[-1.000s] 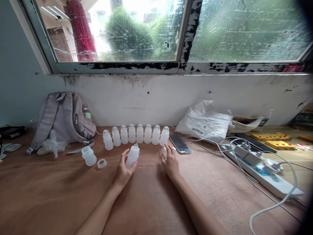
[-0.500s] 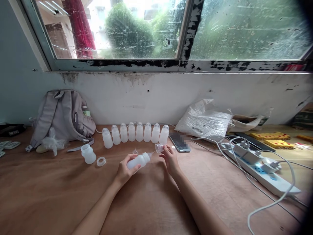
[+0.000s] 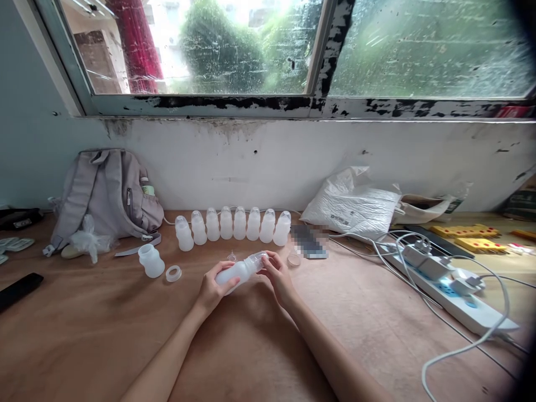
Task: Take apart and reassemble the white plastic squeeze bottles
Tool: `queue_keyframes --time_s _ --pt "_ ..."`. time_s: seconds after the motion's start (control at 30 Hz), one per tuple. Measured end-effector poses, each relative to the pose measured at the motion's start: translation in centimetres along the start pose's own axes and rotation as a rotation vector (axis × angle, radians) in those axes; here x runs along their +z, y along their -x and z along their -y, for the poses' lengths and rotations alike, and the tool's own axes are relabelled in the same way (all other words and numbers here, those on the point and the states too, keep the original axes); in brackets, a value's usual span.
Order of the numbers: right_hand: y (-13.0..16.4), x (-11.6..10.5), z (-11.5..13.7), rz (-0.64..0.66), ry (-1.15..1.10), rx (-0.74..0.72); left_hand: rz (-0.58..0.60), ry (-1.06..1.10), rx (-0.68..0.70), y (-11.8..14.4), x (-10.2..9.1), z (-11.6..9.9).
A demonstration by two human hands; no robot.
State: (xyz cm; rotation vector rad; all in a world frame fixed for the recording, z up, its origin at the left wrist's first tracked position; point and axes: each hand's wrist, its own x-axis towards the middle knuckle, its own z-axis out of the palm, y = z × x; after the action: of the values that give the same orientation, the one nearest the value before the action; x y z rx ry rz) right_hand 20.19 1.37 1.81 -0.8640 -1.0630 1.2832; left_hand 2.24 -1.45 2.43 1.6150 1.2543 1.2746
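A frosted white baby bottle (image 3: 234,274) lies tilted in my left hand (image 3: 211,288), its top pointing right. My left fingers wrap round its body. My right hand (image 3: 276,274) grips a clear dome cap (image 3: 256,258), which now sits over the bottle's teat end. Whether the cap is fully seated I cannot tell. Just behind the held bottle lies a small clear teat (image 3: 231,257). An open bottle body (image 3: 151,261) stands to the left, beside a white collar ring (image 3: 173,273). Right of my right hand rests another clear round piece (image 3: 293,260).
Several capped bottles (image 3: 226,223) stand in a row near the wall. A grey backpack (image 3: 106,195) leans at the left. At the right are a phone (image 3: 312,245), a white plastic parcel (image 3: 352,204) and a power strip (image 3: 452,290) with looping cables. A dark object (image 3: 20,291) lies far left.
My right hand has moved left, bringing the clear cap from beside the bottle onto its teat end. My left hand still holds the bottle. The view has shifted slightly.
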Motion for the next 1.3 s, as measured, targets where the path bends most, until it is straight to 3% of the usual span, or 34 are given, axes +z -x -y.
queue_keyframes --time_s 0.33,0.8,1.03,1.2,1.3 --pt "0.7 0.7 -0.2 0.017 0.023 -0.008 -0.001 0.031 -0.011 0.3 0.4 0.4" --pt "0.7 0.7 -0.4 0.053 0.107 -0.015 -0.092 -0.257 0.127 0.8 1.7 0.4" --pt "1.4 1.7 1.5 0.108 0.271 -0.182 0.199 -0.254 0.130 1.3 2.1 0.4" --pt "2.0 1.9 1.5 0.206 0.398 -0.292 0.233 -0.177 0.072 0.6 1.3 1.1" --pt "2.0 1.7 1.0 0.218 0.469 -0.330 0.135 -0.133 0.038 -0.3 0.7 2.1"
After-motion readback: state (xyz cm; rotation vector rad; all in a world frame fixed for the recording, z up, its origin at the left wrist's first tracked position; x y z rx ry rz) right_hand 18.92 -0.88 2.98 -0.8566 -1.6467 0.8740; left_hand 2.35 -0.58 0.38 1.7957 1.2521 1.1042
